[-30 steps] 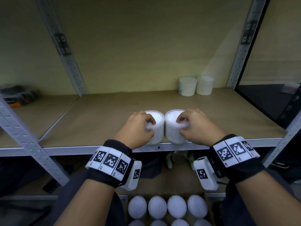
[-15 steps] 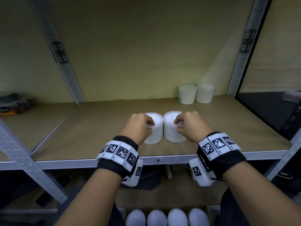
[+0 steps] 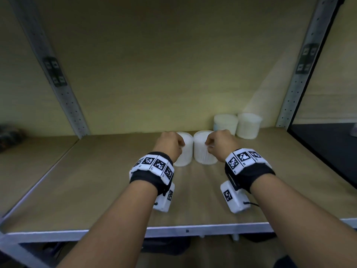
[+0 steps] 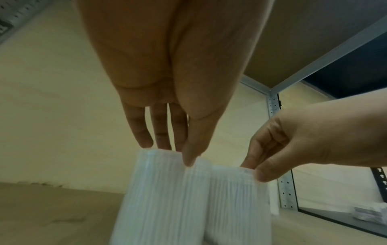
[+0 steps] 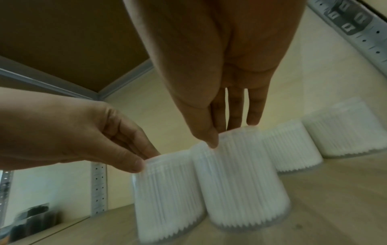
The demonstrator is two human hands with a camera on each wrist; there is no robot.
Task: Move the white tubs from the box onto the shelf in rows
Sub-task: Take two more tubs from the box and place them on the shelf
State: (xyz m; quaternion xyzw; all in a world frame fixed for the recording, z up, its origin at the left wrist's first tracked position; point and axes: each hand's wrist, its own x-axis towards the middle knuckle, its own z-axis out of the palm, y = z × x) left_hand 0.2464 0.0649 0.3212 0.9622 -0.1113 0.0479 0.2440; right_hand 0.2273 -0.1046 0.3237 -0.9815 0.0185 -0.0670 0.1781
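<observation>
Bare brown shelf board (image 3: 96,180) ran between grey steel uprights, with 2 white tubs (image 3: 237,125) already parked at the far right against the back wall. You had both arms reaching over the near edge. Your left hand (image 3: 170,145) pinched the top rim of the left tub (image 3: 184,151), thumb on the near side and fingers over the top. Your right hand (image 3: 219,145) held the right tub (image 3: 202,149) the same way, a narrow fingertip grip at the rim. Those 2 tubs were side by side and touching or nearly so, mid-shelf, nearer than the far pair and to its left; the right wrist view showed their bases on the board or just above it, too blurred to tell. Judging by the thin translucent walls and packed white contents, they would handle as light, fairly stiff and smooth enough to slip. Taking them by the rim looked workable, though squeezing the thin sides risked flexing them. No box showed in any view.
</observation>
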